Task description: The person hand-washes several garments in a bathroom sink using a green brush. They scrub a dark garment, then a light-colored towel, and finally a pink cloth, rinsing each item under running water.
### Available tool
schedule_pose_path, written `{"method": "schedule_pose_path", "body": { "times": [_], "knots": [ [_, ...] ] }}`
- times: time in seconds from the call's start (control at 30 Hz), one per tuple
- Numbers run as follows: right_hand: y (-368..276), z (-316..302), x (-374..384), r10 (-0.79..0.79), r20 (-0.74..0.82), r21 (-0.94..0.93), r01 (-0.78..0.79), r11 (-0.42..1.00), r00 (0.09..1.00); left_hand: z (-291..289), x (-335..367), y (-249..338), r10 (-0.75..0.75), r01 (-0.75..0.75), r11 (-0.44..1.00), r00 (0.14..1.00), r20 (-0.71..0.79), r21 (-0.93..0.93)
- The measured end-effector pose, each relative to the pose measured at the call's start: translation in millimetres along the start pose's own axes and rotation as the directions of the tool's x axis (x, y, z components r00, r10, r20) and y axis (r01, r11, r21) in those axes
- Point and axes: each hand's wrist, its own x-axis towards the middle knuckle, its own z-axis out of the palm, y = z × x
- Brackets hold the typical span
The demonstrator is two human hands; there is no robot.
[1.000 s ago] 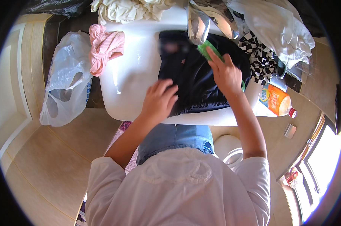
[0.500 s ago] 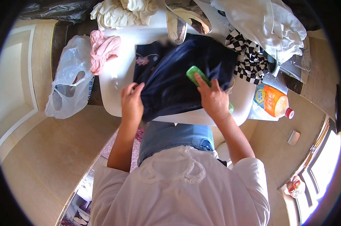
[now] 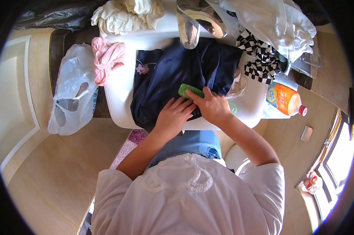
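In the white sink (image 3: pixel 120 103), the navy garment (image 3: pixel 181 70) spreads to the front edge, apparently for support; near that edge the left hand (image 3: pixel 173 118) rests fingers loosely spread, probably steadying cloth, while the right hand (image 3: pixel 213 106) grips the green brush (image 3: pixel 189 91) from above

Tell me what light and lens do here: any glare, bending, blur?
Head view: the window burns out to white, and highlights gleam on the tap; head view: black corners ring a rounded image, bending edges near the rim; head view: a smudgy blur crosses the dark cloth's top edge, while the green brush looks clearer.
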Motion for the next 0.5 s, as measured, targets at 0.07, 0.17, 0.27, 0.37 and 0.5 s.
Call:
{"method": "schedule_pose_path", "body": {
  "times": [0.07, 0.17, 0.27, 0.37, 0.5],
  "knots": [
    [22.6, 6.0, 12.6, 0.096, 0.071, -0.263, -0.074, 0.962, 0.993, 0.3, -3.1, -3.6, 0.026, -0.027, 0.999, 1.000, -0.012, -0.024],
    [95.2, -22.4, 44.8, 0.430, -0.113, -0.392, -0.438, 0.809, 0.896, 0.4, -4.6, -5.7, 0.022, -0.026, 0.997, 0.999, -0.047, -0.070],
    [85.3, -23.0, 50.8, 0.402, -0.252, -0.283, -0.464, 0.839, 0.880, -2.2, -6.1, -6.6, 0.019, -0.023, 0.997, 0.998, -0.052, -0.079],
    [16.6, -23.1, 24.6, 0.102, -0.017, -0.085, -0.103, 0.991, 0.995, -4.3, -3.9, -8.6, 0.006, -0.010, 0.995, 0.999, -0.049, -0.095],
    [45.0, -7.6, 29.3, 0.112, -0.075, -0.194, -0.125, 0.973, 0.991, -2.4, -5.4, -8.4, 0.015, -0.021, 0.993, 0.998, -0.057, -0.116]
  ]
}}
